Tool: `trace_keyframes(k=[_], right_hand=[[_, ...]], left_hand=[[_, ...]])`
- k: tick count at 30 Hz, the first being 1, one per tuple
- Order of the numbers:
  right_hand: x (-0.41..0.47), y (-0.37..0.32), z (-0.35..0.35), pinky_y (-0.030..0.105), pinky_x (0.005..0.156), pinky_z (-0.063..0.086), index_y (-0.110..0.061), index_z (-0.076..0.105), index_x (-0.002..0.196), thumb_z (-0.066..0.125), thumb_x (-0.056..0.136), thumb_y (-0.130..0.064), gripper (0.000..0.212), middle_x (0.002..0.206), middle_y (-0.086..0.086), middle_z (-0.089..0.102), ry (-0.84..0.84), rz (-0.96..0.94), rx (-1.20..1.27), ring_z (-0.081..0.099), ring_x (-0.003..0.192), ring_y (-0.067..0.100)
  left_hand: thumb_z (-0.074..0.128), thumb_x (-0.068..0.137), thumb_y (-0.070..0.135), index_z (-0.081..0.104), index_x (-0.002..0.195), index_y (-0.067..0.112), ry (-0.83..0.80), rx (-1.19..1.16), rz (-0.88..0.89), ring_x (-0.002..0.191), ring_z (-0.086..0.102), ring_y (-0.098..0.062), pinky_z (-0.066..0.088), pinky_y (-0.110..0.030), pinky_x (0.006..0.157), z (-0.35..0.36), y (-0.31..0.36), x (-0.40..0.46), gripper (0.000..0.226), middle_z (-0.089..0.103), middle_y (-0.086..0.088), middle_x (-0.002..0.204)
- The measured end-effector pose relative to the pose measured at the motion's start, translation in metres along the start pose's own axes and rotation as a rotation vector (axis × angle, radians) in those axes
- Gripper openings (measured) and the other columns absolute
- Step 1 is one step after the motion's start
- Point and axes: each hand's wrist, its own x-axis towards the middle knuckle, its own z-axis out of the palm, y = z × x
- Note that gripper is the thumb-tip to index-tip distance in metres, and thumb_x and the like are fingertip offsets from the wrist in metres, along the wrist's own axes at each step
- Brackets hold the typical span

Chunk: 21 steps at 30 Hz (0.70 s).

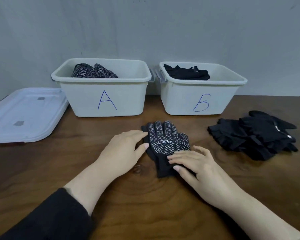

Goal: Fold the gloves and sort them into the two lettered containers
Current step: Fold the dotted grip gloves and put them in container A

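A black glove with white dots [166,141] lies flat on the wooden table [145,196], fingers pointing away from me. My left hand [123,149] rests flat at its left edge, fingertips touching the glove. My right hand [192,163] lies flat on the cuff, fingers straight. Container A [104,99] at the back holds folded dotted gloves [93,71]. Container B [199,99] to its right holds plain black gloves [187,73]. A pile of plain black gloves [255,135] sits on the table at the right.
A translucent white lid [24,113] lies on the table left of container A. A grey wall stands right behind both containers. Bare tabletop stretches in front of me, between my forearms.
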Motion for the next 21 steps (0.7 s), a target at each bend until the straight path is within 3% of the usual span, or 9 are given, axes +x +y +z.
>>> trace_keyframes(k=[4, 11, 21], right_hand=[[0.002, 0.0, 0.001, 0.044, 0.119, 0.027, -0.036, 0.07, 0.118, 0.044, 0.1, -0.05, 0.035, 0.128, -0.029, 0.062, 0.015, -0.036, -0.004, 0.047, 0.128, -0.013], [-0.001, -0.001, -0.001, 0.04, 0.123, 0.02, -0.036, 0.069, 0.121, 0.045, 0.097, -0.054, 0.038, 0.133, -0.028, 0.055, -0.043, -0.023, 0.023, 0.045, 0.129, -0.01], [-0.001, -0.004, 0.002, 0.042, 0.12, 0.026, -0.034, 0.073, 0.118, 0.042, 0.1, -0.045, 0.037, 0.131, -0.023, 0.058, 0.027, -0.045, -0.043, 0.05, 0.126, -0.004]], left_hand=[[0.05, 0.1, 0.038, 0.058, 0.135, 0.024, 0.125, -0.009, 0.022, 0.123, 0.051, -0.018, 0.041, -0.045, 0.104, 0.004, 0.003, 0.014, 0.039, 0.056, 0.008, 0.132], [0.041, 0.103, 0.039, 0.056, 0.137, 0.032, 0.053, 0.204, 0.003, 0.127, 0.045, -0.017, 0.031, -0.041, 0.102, 0.019, 0.013, 0.033, 0.038, 0.052, 0.011, 0.139], [0.041, 0.103, 0.035, 0.06, 0.133, 0.029, 0.084, 0.14, -0.052, 0.13, 0.036, -0.015, 0.022, -0.042, 0.107, 0.02, 0.018, 0.033, 0.036, 0.049, 0.016, 0.139]])
